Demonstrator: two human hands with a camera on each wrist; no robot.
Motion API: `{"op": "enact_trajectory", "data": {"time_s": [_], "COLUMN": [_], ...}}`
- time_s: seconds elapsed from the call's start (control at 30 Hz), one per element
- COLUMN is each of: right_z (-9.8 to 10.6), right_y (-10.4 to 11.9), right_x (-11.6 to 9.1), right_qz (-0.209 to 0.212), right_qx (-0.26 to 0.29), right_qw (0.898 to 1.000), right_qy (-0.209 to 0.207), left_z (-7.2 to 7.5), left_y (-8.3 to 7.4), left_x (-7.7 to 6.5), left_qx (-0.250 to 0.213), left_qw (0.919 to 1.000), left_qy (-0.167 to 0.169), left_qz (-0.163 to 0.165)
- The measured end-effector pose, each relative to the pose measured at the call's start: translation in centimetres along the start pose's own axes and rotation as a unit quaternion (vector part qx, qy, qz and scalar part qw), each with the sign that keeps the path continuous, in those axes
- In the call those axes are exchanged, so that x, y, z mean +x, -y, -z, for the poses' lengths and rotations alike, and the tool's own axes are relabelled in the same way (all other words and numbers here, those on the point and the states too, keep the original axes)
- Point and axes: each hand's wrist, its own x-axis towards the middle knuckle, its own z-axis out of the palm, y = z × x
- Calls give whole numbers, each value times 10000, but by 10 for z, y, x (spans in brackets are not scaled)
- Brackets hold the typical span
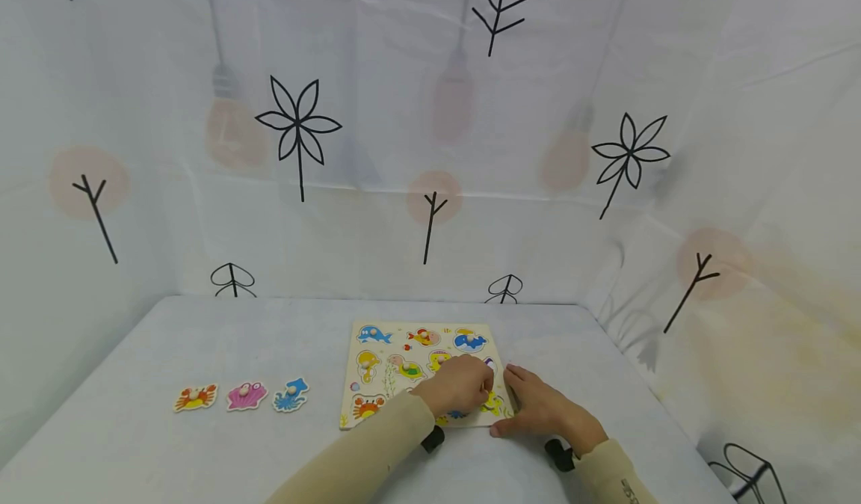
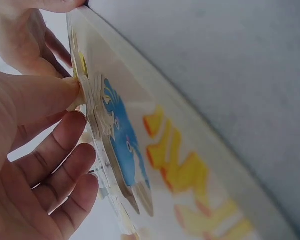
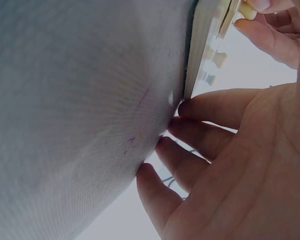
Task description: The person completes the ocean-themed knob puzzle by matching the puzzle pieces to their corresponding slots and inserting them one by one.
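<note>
Wooden puzzle piece (image 3: 230, 19), likely light, rigid: left fingers (image 2: 57, 140) pinch its knob (image 3: 247, 11), probably best; extended right fingers (image 3: 217, 107) touch the board (image 1: 352, 357).

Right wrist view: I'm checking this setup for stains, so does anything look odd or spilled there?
Faint purple streaks mark the pale cloth beside the right hand, odd on an otherwise plain surface; what left them can't be told. Nothing looks spilled, and the board shows no damage along its visible edge.
</note>
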Motion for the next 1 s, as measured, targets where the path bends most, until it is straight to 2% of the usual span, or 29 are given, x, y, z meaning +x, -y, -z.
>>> {"op": "enact_trajectory", "data": {"time_s": [0.37, 0.67, 0.9, 1.0], "right_z": [3, 3, 2, 2], "right_y": [1, 2, 2, 2], "right_x": [1, 0, -1, -2], "right_qz": [-93, -183, -99, -98], "right_qx": [-44, 10, 9, 12], "right_qw": [9999, 9997, 9999, 9999], "right_qy": [78, 136, 85, 69], "left_z": [8, 7, 3, 1], "left_y": [7, 5, 3, 3], "left_x": [-2, -5, -5, -4], "left_qx": [-326, -452, -118, -140], "left_qw": [9990, 9985, 9997, 9997], "left_qy": [167, 199, 32, 25], "left_qz": [-248, -237, -227, -222]}}
